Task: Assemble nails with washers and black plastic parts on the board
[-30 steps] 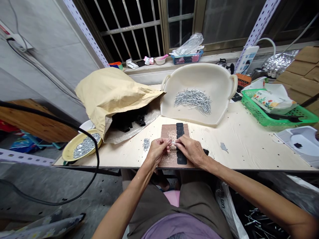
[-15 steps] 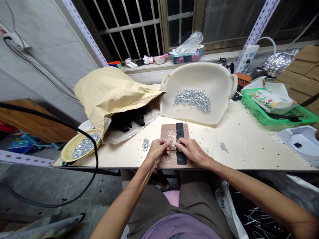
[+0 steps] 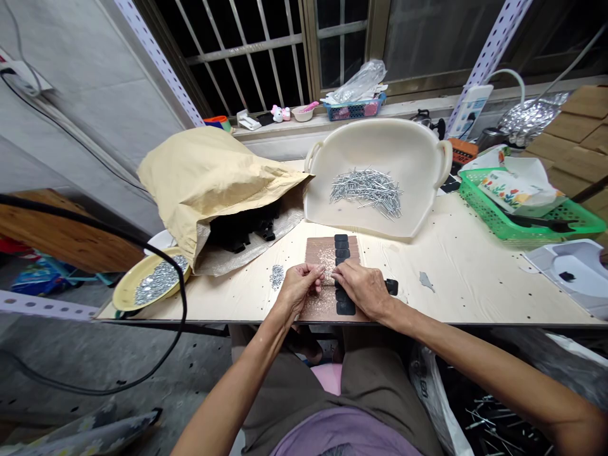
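Note:
My left hand (image 3: 305, 285) is closed, with thumb and index finger pinched together over the left part of a brown wooden board (image 3: 317, 310). Facing it, my right hand (image 3: 363, 289) is also closed, its fingertips brought near the left ones. Whatever they pinch is too small or hidden to name. Black rounded plastic pieces (image 3: 345, 308) lie in a column on the board, partly covered by my right hand. Another black piece (image 3: 392, 287) sticks out beyond that hand's right side; whether the hand grips it I cannot tell. Pale crumbs are scattered on the board.
A small pile of metal bits (image 3: 277, 277) lies left of the board. Behind stands a white basin (image 3: 327, 218) with metal pins (image 3: 365, 190). A paper sack (image 3: 204, 171) of black parts, a yellow dish (image 3: 124, 299) and a green basket (image 3: 536, 234) stand around.
A black piece now shows to the right of my right hand. My right hand has turned slightly; both hands stay close together over the board.

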Motion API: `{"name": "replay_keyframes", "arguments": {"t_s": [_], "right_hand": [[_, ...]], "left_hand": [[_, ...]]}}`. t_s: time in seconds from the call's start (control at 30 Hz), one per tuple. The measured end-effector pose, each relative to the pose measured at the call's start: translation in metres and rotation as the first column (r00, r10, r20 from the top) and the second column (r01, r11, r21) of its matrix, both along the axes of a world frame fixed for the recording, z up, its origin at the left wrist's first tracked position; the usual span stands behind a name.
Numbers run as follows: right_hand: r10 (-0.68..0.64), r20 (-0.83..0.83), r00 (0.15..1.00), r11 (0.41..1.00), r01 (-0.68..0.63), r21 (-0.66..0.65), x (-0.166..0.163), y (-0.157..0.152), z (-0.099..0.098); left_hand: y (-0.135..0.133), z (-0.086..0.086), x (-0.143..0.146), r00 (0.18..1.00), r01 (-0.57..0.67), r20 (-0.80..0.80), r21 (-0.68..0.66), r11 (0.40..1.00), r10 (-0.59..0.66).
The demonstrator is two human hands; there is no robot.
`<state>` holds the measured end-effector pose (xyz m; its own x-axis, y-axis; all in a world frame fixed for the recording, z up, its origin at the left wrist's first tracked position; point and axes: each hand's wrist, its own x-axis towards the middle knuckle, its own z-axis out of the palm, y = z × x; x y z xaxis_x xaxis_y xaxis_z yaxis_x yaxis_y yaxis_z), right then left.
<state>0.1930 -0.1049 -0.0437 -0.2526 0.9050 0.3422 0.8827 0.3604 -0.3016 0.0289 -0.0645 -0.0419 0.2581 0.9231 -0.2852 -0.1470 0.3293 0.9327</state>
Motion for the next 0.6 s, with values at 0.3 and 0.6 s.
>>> {"name": "replay_keyframes", "arguments": {"t_s": [0.3, 0.6], "right_hand": [[0.083, 0.065, 0.994, 0.995, -0.087, 0.055, 0.007, 0.004, 0.000], [0.049, 0.338, 0.940, 0.967, -0.129, 0.219, 0.007, -0.003, 0.008]], "left_hand": [[0.004, -0.001, -0.004, 0.995, 0.074, 0.078, -0.119, 0.990, -0.065], [0.007, -0.007, -0.004, 0.966, 0.125, 0.251, -0.267, 0.956, -0.056]]}}
